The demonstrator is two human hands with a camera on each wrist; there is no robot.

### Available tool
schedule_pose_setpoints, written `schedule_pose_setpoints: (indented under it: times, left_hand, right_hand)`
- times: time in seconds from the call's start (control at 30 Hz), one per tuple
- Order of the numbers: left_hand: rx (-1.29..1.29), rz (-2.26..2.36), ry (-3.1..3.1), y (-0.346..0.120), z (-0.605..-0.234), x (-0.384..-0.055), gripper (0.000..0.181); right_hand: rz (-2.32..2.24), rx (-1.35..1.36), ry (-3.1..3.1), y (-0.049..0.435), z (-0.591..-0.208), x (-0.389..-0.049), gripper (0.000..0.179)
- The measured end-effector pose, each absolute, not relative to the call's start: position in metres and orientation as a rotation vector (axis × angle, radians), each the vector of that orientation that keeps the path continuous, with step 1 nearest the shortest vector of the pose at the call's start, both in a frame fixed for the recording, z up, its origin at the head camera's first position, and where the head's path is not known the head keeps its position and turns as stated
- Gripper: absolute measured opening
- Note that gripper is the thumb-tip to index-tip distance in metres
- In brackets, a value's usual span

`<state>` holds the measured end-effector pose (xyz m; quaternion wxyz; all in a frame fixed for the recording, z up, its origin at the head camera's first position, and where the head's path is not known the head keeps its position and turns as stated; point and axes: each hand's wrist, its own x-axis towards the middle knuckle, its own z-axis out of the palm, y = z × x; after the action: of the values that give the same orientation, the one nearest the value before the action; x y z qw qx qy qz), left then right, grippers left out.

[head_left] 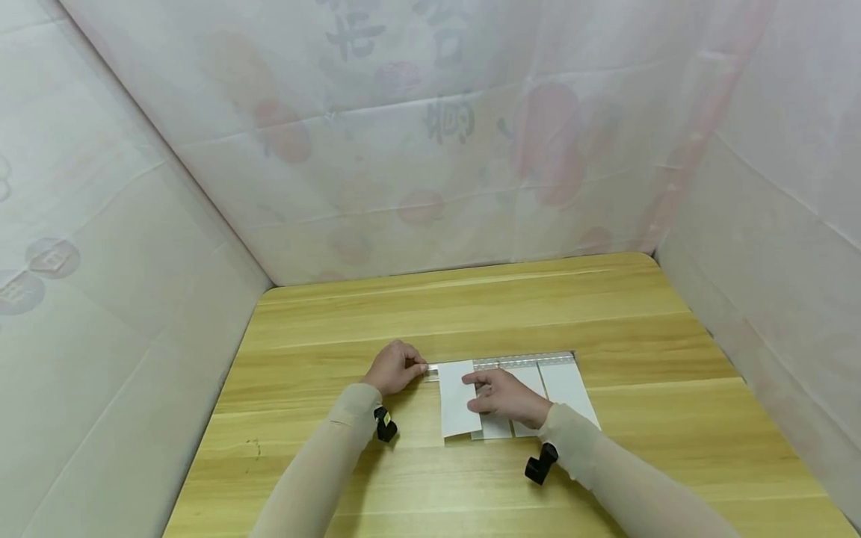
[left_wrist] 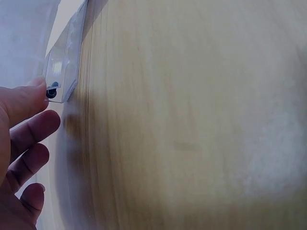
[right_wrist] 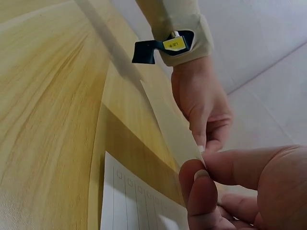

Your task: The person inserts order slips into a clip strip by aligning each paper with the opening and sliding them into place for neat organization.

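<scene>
A clear plastic strip [head_left: 525, 362] lies left to right on the table, and white paper cards [head_left: 568, 388] hang below it side by side. My left hand [head_left: 395, 368] pinches the strip's left end; a small dark round piece [left_wrist: 52, 92] shows there in the left wrist view. My right hand [head_left: 507, 397] pinches the right edge of the leftmost white card [head_left: 457, 407] between thumb and fingers. That card is tilted, raised off the table along its lower edge. In the right wrist view, a neighbouring card [right_wrist: 136, 203] shows printed lines and small boxes.
The wooden table [head_left: 323, 463] has rounded far corners. Pale printed cloth [head_left: 417, 149] walls it in at the back and both sides. A black wrist mount [head_left: 385, 424] sits on the left wrist, another black mount [head_left: 541, 463] on the right.
</scene>
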<state>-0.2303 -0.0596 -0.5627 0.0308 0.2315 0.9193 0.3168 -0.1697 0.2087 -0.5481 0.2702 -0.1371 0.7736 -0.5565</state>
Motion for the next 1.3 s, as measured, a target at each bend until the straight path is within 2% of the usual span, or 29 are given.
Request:
schedule_pose_setpoints:
  times: [0.27, 0.67, 1.3]
  left_hand:
    - [0.708, 0.987, 2.833, -0.058, -0.562, -0.229, 0.008]
    - [0.695, 0.971, 2.847, -0.059, -0.566, -0.230, 0.008]
    - [0.714, 0.979, 2.832, -0.059, -0.564, -0.231, 0.009]
  right_hand:
    - [-1.487, -0.403, 2.000, 0.206, -0.548, -0.168, 0.056]
    - [-1.446, -0.454, 2.008, 0.199, -0.553, -0.166, 0.054]
    - [-1.539, -0.355, 1.970, 0.188, -0.561, -0.166, 0.053]
